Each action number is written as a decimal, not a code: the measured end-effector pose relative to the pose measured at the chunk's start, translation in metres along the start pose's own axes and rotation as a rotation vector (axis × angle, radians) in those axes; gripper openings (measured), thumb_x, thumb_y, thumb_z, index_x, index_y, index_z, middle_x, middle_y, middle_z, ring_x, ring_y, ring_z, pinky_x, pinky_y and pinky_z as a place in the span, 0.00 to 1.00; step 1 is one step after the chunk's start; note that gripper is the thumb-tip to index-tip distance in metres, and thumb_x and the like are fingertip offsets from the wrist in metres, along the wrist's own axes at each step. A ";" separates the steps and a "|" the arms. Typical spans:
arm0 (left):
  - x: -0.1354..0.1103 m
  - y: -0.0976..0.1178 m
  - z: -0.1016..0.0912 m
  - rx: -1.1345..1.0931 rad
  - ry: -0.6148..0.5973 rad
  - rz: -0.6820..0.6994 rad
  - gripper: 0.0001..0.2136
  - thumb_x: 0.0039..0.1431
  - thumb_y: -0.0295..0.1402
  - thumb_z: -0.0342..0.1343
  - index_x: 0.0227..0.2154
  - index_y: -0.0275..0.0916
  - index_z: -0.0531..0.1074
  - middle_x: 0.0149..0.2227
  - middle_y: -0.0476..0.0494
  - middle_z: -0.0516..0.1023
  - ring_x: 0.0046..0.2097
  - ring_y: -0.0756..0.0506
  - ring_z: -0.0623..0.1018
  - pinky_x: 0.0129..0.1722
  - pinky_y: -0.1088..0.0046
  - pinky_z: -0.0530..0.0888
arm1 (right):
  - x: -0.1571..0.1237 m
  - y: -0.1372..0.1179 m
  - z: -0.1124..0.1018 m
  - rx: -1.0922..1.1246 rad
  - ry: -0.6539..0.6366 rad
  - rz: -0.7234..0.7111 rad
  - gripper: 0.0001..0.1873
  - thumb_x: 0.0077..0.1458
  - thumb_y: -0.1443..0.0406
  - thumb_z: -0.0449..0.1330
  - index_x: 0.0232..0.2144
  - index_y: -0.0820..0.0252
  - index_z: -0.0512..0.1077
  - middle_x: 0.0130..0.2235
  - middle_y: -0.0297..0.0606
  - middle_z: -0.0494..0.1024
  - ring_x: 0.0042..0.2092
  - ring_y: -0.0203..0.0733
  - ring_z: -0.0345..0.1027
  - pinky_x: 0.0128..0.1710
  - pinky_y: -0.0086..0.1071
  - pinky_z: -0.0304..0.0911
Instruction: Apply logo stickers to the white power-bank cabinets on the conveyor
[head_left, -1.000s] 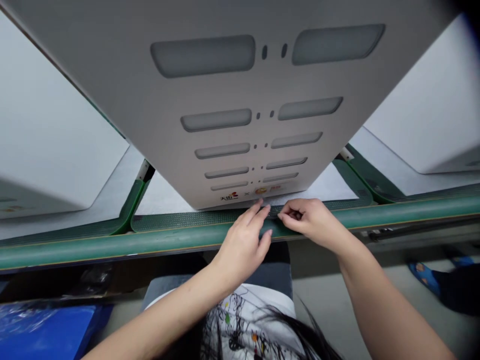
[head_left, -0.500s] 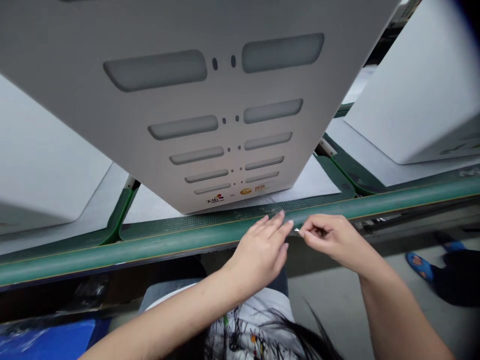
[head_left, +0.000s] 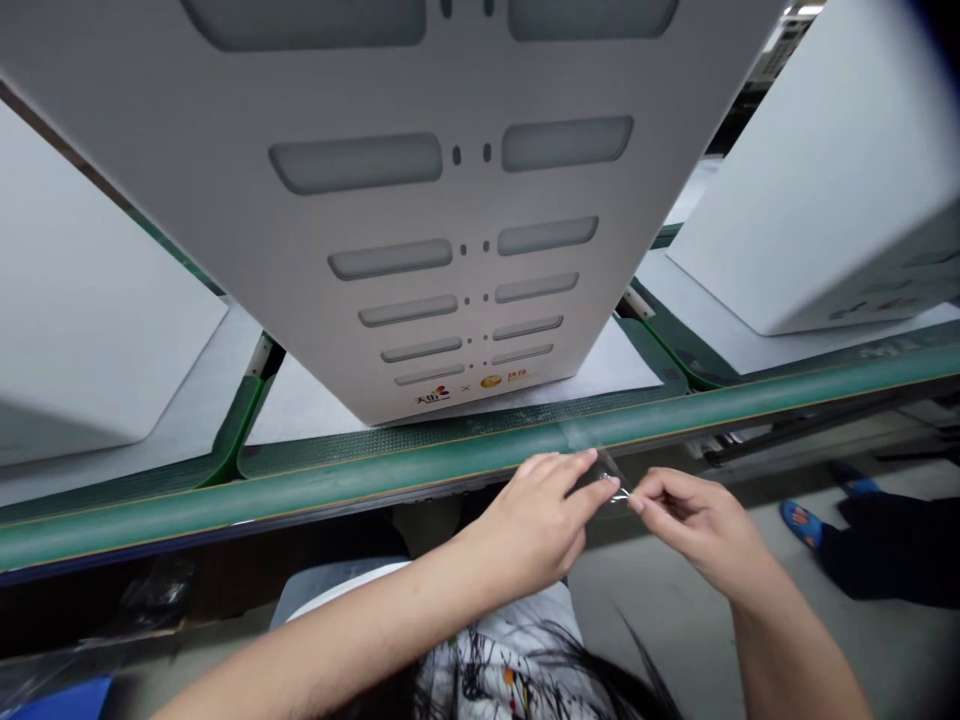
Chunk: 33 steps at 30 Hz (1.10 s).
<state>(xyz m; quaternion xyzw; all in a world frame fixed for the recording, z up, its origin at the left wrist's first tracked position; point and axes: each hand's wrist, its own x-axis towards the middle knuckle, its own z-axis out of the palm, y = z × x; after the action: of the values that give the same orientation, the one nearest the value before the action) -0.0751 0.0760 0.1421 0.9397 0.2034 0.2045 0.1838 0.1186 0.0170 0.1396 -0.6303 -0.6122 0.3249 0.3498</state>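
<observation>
Both my hands meet just below the green rail (head_left: 315, 490) at the near edge of the belt. My left hand (head_left: 536, 525) and my right hand (head_left: 694, 515) each pinch a small clear piece, seemingly thin film or tape (head_left: 611, 478), stretched between the fingertips. What the piece is stays hard to make out. Straight ahead a large white sheet (head_left: 420, 200) lies on the belt, with paired oblong windows, small dots and a small printed logo (head_left: 465, 385) at its near edge.
More white sheets lie at the left (head_left: 82, 320) and the right (head_left: 825, 200), parted by green dividers (head_left: 244, 410). Another person's foot in a blue shoe (head_left: 802, 520) rests on the floor at the right. My printed shirt fills the bottom middle.
My hands have come down from the near edge of the white sheet to below the green rail, drawing the small clear piece with them. The view has shifted slightly.
</observation>
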 end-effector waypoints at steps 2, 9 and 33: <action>-0.005 0.001 -0.007 -0.048 0.022 0.001 0.21 0.53 0.20 0.44 0.51 0.35 0.64 0.53 0.35 0.67 0.53 0.43 0.67 0.52 0.62 0.67 | -0.006 -0.011 0.003 0.003 0.046 -0.095 0.13 0.52 0.63 0.55 0.18 0.61 0.67 0.22 0.35 0.61 0.23 0.33 0.54 0.21 0.27 0.52; -0.024 0.002 -0.032 -0.293 0.317 0.087 0.17 0.54 0.30 0.55 0.46 0.39 0.61 0.42 0.40 0.69 0.46 0.45 0.69 0.45 0.65 0.67 | -0.027 -0.075 0.020 0.199 0.133 -0.392 0.07 0.52 0.69 0.58 0.23 0.55 0.70 0.46 0.37 0.68 0.54 0.44 0.56 0.54 0.35 0.55; -0.133 -0.018 -0.126 -0.662 1.383 -0.312 0.14 0.46 0.23 0.62 0.34 0.37 0.64 0.29 0.53 0.67 0.31 0.57 0.74 0.37 0.81 0.73 | 0.026 -0.190 0.160 0.687 -0.394 0.040 0.20 0.44 0.55 0.66 0.35 0.62 0.70 0.36 0.37 0.72 0.38 0.37 0.64 0.41 0.31 0.59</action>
<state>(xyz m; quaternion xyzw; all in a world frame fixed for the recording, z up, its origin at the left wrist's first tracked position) -0.2492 0.0634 0.2004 0.4558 0.3297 0.7654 0.3126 -0.1179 0.0512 0.2121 -0.4139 -0.5107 0.6325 0.4097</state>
